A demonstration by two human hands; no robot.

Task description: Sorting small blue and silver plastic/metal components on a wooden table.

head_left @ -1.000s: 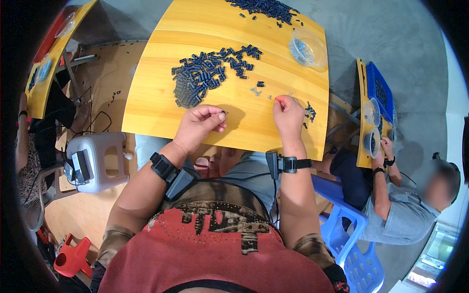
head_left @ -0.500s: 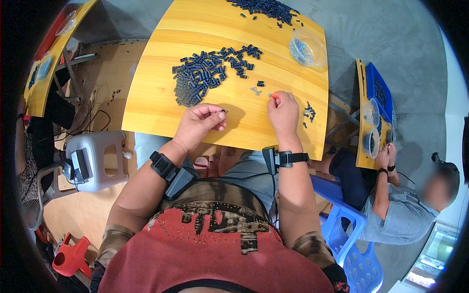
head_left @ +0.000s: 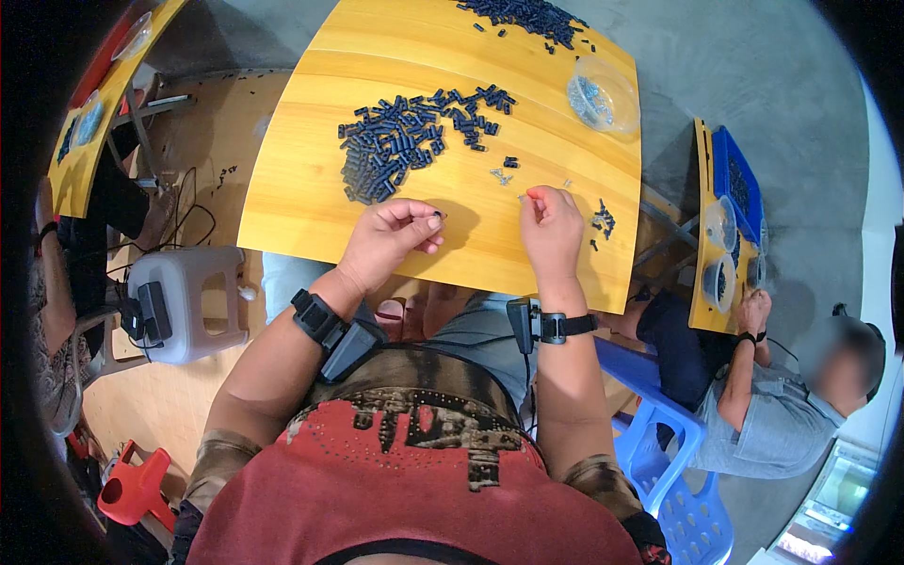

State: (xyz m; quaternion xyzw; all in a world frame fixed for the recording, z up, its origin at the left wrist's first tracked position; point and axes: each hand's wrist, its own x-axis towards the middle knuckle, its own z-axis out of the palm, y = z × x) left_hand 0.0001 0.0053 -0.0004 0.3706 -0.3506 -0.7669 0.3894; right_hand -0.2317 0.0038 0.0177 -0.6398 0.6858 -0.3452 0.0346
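Observation:
My left hand (head_left: pixel 394 237) is closed in a pinch above the table's near edge, with a small black part (head_left: pixel 438 215) at its fingertips. To its right, my right hand (head_left: pixel 552 231) pinches a tiny silver metal piece (head_left: pixel 523 198), mostly covered by the fingers. Beyond the left hand spreads a heap of short black cylindrical parts (head_left: pixel 395 141). A few small silver metal pieces (head_left: pixel 501 176) lie just beyond the right hand, with a couple of black parts (head_left: pixel 510 162) behind them. A small cluster of black pieces with silver bits (head_left: pixel 604 220) lies beside the right hand.
The yellow wooden table (head_left: pixel 301 202) carries a clear plastic bowl of silver pieces (head_left: pixel 603 99) and another black heap (head_left: pixel 527 17) at its far end. A person (head_left: pixel 763 395) works at a table on the right. A blue chair (head_left: pixel 673 443) and grey stool (head_left: pixel 188 306) flank me.
My right hand has drawn slightly nearer to me, off the loose silver pieces. The left hand keeps its pinch. The whole view has shifted a little.

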